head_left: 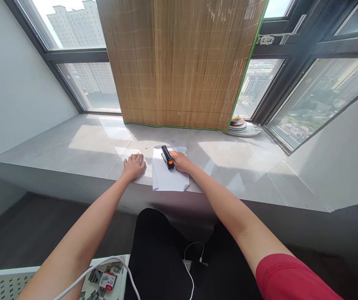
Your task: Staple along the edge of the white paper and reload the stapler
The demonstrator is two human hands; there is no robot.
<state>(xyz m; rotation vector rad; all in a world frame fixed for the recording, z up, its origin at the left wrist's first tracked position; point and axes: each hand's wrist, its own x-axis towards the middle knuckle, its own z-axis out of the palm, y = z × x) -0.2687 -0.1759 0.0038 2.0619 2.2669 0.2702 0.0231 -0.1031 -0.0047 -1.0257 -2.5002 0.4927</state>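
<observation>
My left hand (pixel 133 167) lies palm down on the pale stone sill, fingers spread, with nothing in it. To its right is a small stack of white paper sheets (pixel 166 180), one lower corner bent. Over the sheets is a black stapler (pixel 166 156) with an orange patch near one end. My right hand (pixel 180 161) grips the stapler from its right side; part of the fingers is hidden behind it. A few tiny bits, perhaps staples (pixel 173 141), lie on the sill beyond the paper.
A bamboo blind (pixel 179 66) hangs in front of the windows down to the sill (pixel 85 158). Stacked plates (pixel 244 130) stand at the back right. Below left, a white basket (pixel 10 275) holds staple strips and a small red-and-white box (pixel 107 281). A white cable (pixel 94 266) crosses near my legs.
</observation>
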